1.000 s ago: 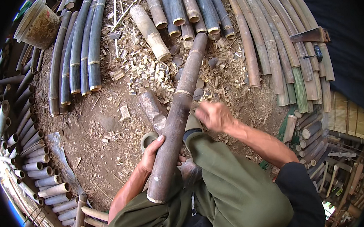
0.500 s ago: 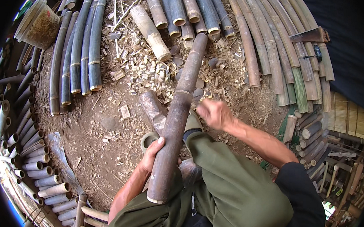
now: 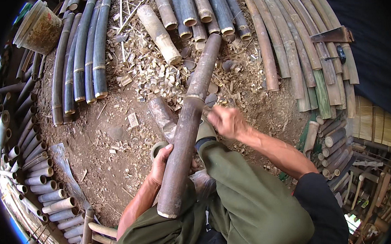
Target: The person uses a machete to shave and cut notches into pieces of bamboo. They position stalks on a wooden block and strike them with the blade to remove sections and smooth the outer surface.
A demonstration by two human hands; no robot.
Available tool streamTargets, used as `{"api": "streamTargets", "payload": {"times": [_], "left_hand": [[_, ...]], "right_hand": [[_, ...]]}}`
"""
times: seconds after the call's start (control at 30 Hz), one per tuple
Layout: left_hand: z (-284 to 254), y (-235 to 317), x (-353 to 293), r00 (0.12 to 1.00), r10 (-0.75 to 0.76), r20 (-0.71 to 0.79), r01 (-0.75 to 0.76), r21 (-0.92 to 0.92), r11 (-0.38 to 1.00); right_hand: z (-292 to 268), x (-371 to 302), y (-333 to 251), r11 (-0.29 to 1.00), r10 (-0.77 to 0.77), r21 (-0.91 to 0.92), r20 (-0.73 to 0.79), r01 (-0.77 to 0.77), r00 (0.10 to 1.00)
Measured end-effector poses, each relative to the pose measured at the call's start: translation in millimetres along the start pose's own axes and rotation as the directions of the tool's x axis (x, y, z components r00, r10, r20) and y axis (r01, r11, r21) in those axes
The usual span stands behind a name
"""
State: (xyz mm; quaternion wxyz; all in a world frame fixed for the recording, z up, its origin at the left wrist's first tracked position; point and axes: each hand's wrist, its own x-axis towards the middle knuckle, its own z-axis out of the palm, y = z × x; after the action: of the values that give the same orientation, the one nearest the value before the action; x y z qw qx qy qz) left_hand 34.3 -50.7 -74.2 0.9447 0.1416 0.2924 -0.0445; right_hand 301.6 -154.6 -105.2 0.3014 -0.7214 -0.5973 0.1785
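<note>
A dark brown bamboo pole (image 3: 183, 141) slants from above my lap toward the far middle, with a pale node ring about halfway. My left hand (image 3: 162, 163) is wrapped round its near part, thumb on top, with the other fingers mostly hidden below. Close to the pole's right side near the node, my right hand (image 3: 226, 121) is closed. Motion blur and the pole obscure what it grips. Beneath the pole lies a notched wooden block (image 3: 162, 117), partly covered by it. Wood chips (image 3: 165, 81) lie thick on the ground beyond.
Dark bamboo poles (image 3: 82, 62) lie at the left, with more at the far middle (image 3: 203, 6). Split bamboo lengths (image 3: 285, 38) fill the right, a broad blade (image 3: 330, 36) resting on them. A dirty bucket (image 3: 39, 28) stands far left. Stacked tubes (image 3: 50, 182) line the left side.
My right hand has shifted slightly left and down, closer to the pole. The left hand still grips the pole, which has barely moved.
</note>
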Motion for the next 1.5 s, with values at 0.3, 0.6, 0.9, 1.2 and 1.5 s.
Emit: {"api": "streamTargets", "payload": {"times": [0.3,0.6,0.9,1.2,1.5], "left_hand": [[-19,-13,-6,0.996,0.022,-0.081,-0.019,0.035,0.999],[-3,-4,-5,0.999,-0.022,0.036,0.025,-0.083,0.996],[6,-3,-1,1.0,-0.027,-0.002,0.027,-0.115,0.993],[-7,-1,-5,0.993,-0.058,-0.105,0.062,0.038,0.997],[26,37,-21,0.978,0.117,-0.173,0.061,0.774,0.63]], "right_hand": [[5,-2,-3,0.971,-0.238,0.013,-0.077,0.24,0.968],[6,4,5,0.907,-0.421,-0.049,-0.113,0.418,0.9],[16,9,26,0.987,-0.16,-0.005,-0.104,0.161,0.982],[-18,24,22,0.97,0.14,-0.219,0.133,-0.109,0.981],[-18,20,61,0.821,0.567,-0.142,0.091,-0.553,0.819]]}}
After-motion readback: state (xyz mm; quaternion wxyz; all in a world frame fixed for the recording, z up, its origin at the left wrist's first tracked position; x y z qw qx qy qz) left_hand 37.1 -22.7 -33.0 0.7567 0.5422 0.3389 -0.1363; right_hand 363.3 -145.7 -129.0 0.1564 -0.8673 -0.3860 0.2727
